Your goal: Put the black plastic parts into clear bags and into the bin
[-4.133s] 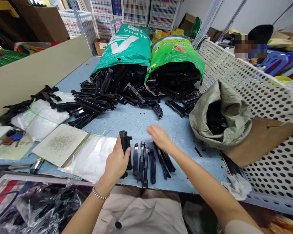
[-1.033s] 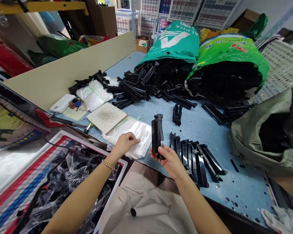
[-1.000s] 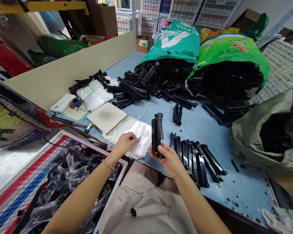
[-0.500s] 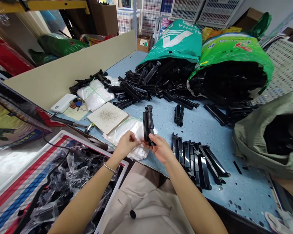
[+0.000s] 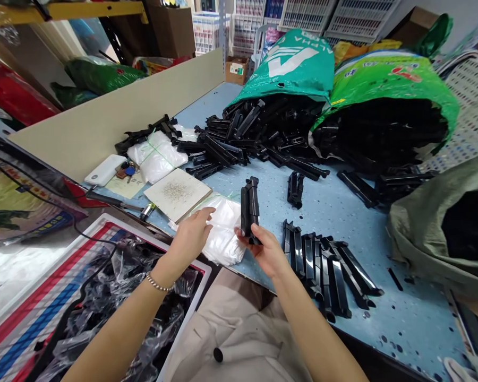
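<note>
My right hand (image 5: 267, 249) grips a slim black plastic part (image 5: 250, 207) near its lower end, and the part stands nearly upright. Over the stack of transparent plastic bags (image 5: 225, 228) is my left hand (image 5: 189, 236), fingers apart with nothing in them; whether it touches the bags I cannot tell. To the right, a row of similar black parts (image 5: 322, 265) lies on the blue table (image 5: 263, 172). One more short black part (image 5: 295, 189) rests behind that row.
Black parts spill from a teal sack (image 5: 290, 63) and a green sack (image 5: 394, 79) at the back. An olive sack (image 5: 418, 228) stands at right. A striped crate (image 5: 43, 302) with bagged parts sits lower left. A square board (image 5: 178, 193) lies beside the bags.
My left hand has moved left, away from the black part, and its fingers have spread. My right hand keeps its hold on the part, which sits slightly farther right in view.
</note>
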Action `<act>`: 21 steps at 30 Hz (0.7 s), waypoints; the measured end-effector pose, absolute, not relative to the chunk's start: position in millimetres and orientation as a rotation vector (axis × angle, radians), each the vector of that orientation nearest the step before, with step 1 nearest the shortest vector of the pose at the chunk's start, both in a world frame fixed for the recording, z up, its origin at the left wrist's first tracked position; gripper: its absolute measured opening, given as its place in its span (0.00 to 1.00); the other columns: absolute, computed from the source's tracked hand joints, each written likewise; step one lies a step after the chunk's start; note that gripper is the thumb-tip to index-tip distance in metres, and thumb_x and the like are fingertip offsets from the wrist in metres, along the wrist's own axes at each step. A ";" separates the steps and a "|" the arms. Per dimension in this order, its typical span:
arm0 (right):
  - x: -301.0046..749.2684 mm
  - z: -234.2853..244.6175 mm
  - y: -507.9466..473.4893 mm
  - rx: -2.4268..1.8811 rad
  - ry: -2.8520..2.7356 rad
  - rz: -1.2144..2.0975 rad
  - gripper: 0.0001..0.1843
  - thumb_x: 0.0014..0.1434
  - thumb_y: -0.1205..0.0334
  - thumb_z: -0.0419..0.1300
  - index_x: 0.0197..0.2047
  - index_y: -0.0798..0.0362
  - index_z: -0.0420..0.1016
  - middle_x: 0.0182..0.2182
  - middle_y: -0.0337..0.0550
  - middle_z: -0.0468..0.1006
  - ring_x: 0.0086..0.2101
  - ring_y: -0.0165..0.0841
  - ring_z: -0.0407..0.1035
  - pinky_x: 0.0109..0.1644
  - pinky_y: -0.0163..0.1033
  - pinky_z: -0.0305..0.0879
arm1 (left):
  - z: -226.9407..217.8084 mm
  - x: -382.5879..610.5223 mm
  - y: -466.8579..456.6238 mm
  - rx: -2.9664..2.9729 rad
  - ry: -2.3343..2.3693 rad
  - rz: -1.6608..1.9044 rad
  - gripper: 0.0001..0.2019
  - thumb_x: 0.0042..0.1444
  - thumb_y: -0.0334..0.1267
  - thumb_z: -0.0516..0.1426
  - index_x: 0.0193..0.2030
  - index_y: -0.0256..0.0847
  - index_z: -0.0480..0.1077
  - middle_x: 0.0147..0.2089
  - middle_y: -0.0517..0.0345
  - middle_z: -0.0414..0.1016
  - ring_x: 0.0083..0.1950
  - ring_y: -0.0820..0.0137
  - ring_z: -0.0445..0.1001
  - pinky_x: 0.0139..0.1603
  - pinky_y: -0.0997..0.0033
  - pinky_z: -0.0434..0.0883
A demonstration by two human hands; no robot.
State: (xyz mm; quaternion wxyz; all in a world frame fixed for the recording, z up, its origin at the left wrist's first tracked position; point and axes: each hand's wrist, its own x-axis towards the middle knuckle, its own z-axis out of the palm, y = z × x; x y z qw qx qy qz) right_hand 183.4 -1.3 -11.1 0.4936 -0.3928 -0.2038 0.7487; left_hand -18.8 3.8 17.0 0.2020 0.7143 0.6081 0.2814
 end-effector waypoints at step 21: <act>186.3 6.7 -8.3 -0.841 -0.550 1.875 0.15 0.54 0.53 0.67 0.34 0.59 0.80 0.33 0.49 0.83 0.40 0.40 0.77 0.49 0.43 0.74 | -14.9 6.8 3.9 1.391 1.551 0.864 0.10 0.45 0.42 0.62 0.25 0.40 0.67 0.24 0.63 0.71 0.27 0.72 0.68 0.27 0.73 0.62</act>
